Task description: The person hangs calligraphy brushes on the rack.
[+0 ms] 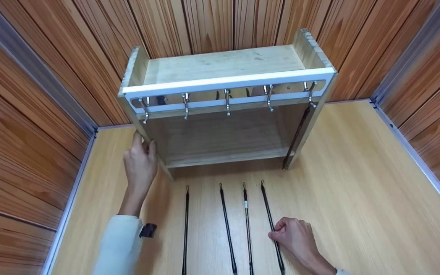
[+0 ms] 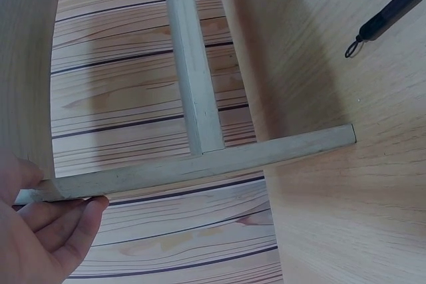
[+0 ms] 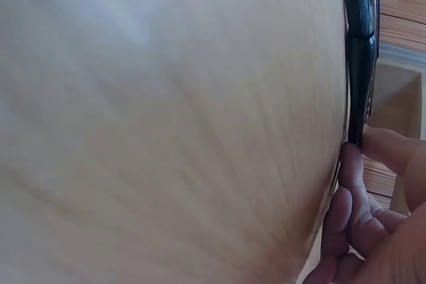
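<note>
A small wooden shelf (image 1: 224,68) stands at the back, with a white hook rail (image 1: 227,81) along its upper front. My left hand (image 1: 140,164) grips the edge of its left side panel; in the left wrist view the thumb and fingers wrap round that panel (image 2: 219,166). Low on the right, my right hand (image 1: 296,233) pinches a slim black stick with a small loop (image 1: 268,206) between thumb and fingertips. Up close, the right wrist view shows this stick's dark shaft (image 3: 360,64). A similar dark stick (image 1: 297,133) hangs from the rightmost hook.
Left of the pinched stick lie three more slim black sticks (image 1: 186,229), roughly side by side, loops toward the shelf. Wood-patterned panels (image 1: 208,26) close off the back and both sides. A light wooden tabletop (image 1: 357,172) lies under everything.
</note>
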{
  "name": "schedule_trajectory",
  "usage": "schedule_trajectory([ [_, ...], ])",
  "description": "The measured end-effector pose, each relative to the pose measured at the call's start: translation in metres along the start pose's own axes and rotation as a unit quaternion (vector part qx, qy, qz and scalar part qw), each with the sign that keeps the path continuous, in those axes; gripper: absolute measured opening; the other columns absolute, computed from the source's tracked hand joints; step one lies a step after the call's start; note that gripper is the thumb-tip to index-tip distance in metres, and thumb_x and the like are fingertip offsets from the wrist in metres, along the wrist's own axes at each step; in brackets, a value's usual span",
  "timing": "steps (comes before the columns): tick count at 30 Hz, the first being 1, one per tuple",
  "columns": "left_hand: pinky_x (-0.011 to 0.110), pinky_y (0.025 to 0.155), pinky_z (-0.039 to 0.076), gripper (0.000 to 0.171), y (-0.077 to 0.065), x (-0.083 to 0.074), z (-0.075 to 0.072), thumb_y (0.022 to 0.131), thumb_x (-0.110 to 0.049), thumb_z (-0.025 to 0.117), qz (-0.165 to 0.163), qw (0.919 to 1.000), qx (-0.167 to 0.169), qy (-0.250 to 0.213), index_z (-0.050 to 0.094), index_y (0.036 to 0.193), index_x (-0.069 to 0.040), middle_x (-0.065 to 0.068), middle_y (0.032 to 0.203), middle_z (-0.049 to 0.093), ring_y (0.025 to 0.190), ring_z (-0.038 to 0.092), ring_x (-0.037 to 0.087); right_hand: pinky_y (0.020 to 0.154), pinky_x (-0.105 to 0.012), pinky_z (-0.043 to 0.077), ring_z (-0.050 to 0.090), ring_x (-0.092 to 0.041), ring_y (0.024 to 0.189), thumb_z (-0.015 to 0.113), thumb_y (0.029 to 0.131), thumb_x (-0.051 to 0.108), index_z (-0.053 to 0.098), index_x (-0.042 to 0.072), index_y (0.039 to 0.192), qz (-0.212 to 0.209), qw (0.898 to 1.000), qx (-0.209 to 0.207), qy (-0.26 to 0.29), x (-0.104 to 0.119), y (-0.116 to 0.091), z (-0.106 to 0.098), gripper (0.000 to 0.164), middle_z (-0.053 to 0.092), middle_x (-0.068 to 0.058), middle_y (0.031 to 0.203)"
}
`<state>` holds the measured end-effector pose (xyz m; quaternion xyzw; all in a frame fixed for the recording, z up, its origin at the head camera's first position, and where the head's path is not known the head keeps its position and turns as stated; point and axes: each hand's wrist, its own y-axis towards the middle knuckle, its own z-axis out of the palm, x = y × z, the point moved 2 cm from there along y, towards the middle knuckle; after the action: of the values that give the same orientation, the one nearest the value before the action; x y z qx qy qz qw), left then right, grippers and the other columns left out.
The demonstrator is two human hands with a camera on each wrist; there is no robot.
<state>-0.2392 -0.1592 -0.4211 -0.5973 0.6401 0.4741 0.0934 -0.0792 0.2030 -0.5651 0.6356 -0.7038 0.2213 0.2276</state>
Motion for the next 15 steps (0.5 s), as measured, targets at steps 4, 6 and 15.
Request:
schedule_trajectory([
  [4,0.048,0.080,0.056,0.040,-0.0004,-0.0004,0.0000,0.100,-0.003,0.058,-0.004,1.0000,-0.002,0.004,0.050,0.139,0.003,0.027,0.125,0.061,0.110,0.063,0.038,0.062,-0.037,0.048,0.053,-0.006,0.054,0.087,0.067,0.017,0.065,0.018,0.065,-0.012,1.000,-0.007,-0.010,0.0006,0.0007,-0.0004,0.023,0.057,0.014,0.057],
  [6,0.048,0.081,0.056,0.040,-0.0006,-0.0003,0.0000,0.100,-0.004,0.058,-0.007,1.0000,-0.002,0.002,0.050,0.139,0.003,0.027,0.125,0.061,0.110,0.063,0.038,0.062,-0.038,0.048,0.054,-0.006,0.054,0.086,0.067,0.016,0.065,0.018,0.065,-0.013,1.000,-0.008,-0.012,0.0005,0.0006,-0.0005,0.022,0.057,0.014,0.057],
  [15,0.047,0.083,0.055,0.042,0.0010,0.0010,0.0001,0.101,-0.005,0.058,-0.017,0.9998,0.009,-0.005,0.049,0.141,0.002,0.026,0.129,0.059,0.113,0.062,0.038,0.063,-0.036,0.048,0.054,-0.004,0.053,0.080,0.067,0.014,0.063,0.020,0.065,-0.014,1.000,-0.010,0.000,0.0010,-0.0010,-0.0046,0.018,0.056,0.017,0.055],
])
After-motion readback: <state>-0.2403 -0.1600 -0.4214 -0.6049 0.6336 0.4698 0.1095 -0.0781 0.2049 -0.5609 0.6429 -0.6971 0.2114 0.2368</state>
